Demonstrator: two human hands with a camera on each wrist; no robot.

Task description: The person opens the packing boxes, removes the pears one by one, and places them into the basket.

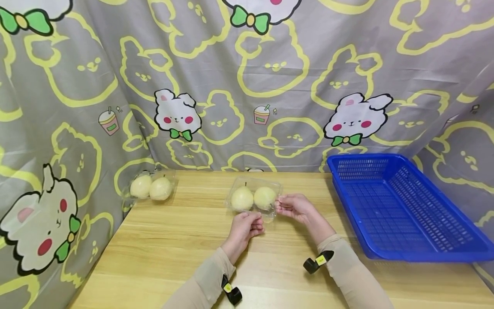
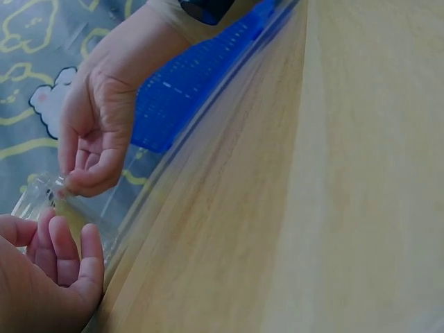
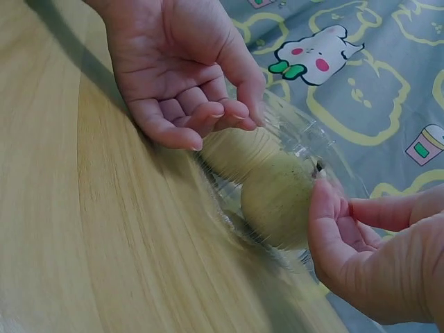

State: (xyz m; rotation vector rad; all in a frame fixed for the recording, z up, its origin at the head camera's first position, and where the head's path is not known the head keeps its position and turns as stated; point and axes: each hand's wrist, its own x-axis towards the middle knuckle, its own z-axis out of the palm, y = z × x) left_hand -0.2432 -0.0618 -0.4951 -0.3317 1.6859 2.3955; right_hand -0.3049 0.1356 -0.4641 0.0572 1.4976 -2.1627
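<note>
A clear plastic clamshell box [image 1: 275, 185] holding two pale yellow pears [image 1: 242, 198] lies on the wooden table, in front of the person. My left hand [image 1: 243, 229] pinches its near edge between thumb and fingertips. At the box's right side, my right hand [image 1: 299, 208] grips the corner with thumb and curled forefinger. In the right wrist view, pears [image 3: 277, 201] show through the creased plastic, between the left hand [image 3: 180, 76] and the right hand [image 3: 381, 257].
Another clear box with two pears [image 1: 160, 189] sits at the table's far left corner. A blue plastic basket [image 1: 349, 214] with slotted walls stands on the right. Behind the wooden table [image 1: 154, 257] hangs a grey patterned curtain [image 1: 231, 141].
</note>
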